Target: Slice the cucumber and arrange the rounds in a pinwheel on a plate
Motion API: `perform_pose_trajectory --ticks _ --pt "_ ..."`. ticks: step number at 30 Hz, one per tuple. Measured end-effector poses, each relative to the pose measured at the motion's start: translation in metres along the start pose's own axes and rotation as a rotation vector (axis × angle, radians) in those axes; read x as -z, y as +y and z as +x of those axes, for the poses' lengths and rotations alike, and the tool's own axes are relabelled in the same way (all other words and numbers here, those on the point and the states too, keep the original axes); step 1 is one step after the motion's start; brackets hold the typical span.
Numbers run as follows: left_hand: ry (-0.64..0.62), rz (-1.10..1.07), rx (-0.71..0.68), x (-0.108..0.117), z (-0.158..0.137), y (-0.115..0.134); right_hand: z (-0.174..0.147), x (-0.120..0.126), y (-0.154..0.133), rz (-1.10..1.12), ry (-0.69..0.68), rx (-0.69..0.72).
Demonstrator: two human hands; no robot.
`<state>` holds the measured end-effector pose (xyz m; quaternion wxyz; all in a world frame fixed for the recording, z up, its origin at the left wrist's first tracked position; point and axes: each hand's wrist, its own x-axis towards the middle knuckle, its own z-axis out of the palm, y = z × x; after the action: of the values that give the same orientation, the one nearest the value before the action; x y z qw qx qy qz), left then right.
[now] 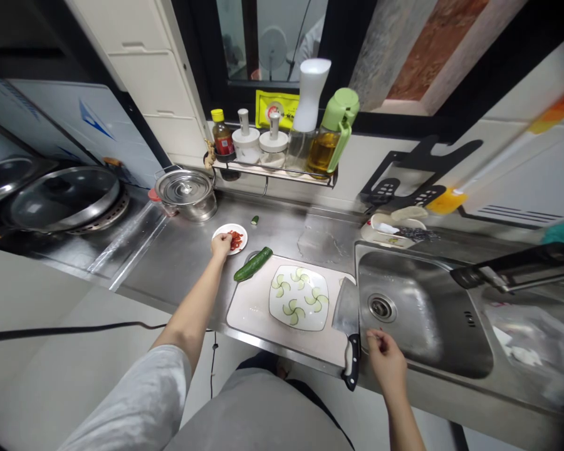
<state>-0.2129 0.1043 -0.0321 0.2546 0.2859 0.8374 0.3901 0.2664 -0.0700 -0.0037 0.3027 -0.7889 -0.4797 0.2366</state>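
My left hand (220, 244) reaches over the left side of a small white plate (234, 227) of chopped red pieces (235, 240). Its fingers are closed; whether they pinch a piece or the rim cannot be made out. My right hand (386, 358) hovers by the near left edge of the sink, fingertips pinched together around something too small to name. Between my hands, a squarish white plate (299, 321) lies on a pale cutting board (249, 313), bearing several pinwheels of green slices (293, 311). A cleaver (348, 313) rests along the board's right edge. One cucumber (253, 264) lies across its upper left corner.
A steel sink (446, 313) is on the right, with a black-handled fixture (512, 266) reaching over it. Behind the counter hangs a rack (282, 174) of seasonings and an oil bottle (329, 134). A lidded steel pot (188, 194) and a covered wok (68, 197) stand left. A cucumber end (254, 220) lies near the small plate.
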Motion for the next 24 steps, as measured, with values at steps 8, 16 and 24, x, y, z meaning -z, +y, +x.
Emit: perform_pose_trajectory --ticks 8,16,24 --pt "-0.058 -0.090 0.018 0.020 -0.002 0.005 -0.003 0.000 -0.013 -0.060 -0.052 -0.009" --pt "-0.184 -0.425 0.229 0.012 -0.004 0.002 -0.002 -0.004 -0.027 -0.045 -0.063 0.023" --pt "-0.162 -0.574 0.328 0.019 -0.004 -0.004 -0.002 -0.010 -0.037 -0.010 -0.068 0.109"
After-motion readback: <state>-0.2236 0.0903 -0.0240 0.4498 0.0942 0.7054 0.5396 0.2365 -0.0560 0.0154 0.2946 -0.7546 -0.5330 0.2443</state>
